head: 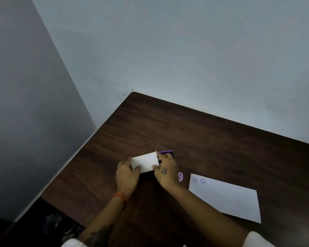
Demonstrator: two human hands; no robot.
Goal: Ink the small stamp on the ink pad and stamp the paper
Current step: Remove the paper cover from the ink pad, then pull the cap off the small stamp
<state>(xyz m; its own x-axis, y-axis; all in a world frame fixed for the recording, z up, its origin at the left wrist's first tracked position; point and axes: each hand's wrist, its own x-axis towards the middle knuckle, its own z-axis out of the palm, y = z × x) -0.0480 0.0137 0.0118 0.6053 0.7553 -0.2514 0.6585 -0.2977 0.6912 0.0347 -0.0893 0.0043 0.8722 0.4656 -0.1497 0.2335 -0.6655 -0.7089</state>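
both hands gripped the white lid (145, 162) of the ink pad (166, 152) — left hand (126, 175) at its nine o'clock edge, right hand (166, 172) at three — likely to bare the purple pad. the small stamp (180, 177) lay on the surface (185, 129) just past the right hand, handy beside the paper (227, 200), which carried two round marks.

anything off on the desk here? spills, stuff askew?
No spills or damage. The paper lies flat but skewed to the table edges, with two round stamp marks at its far left corner. The small stamp lies untouched beside the right hand; both hands hold the ink pad's white lid, left hand opposite.
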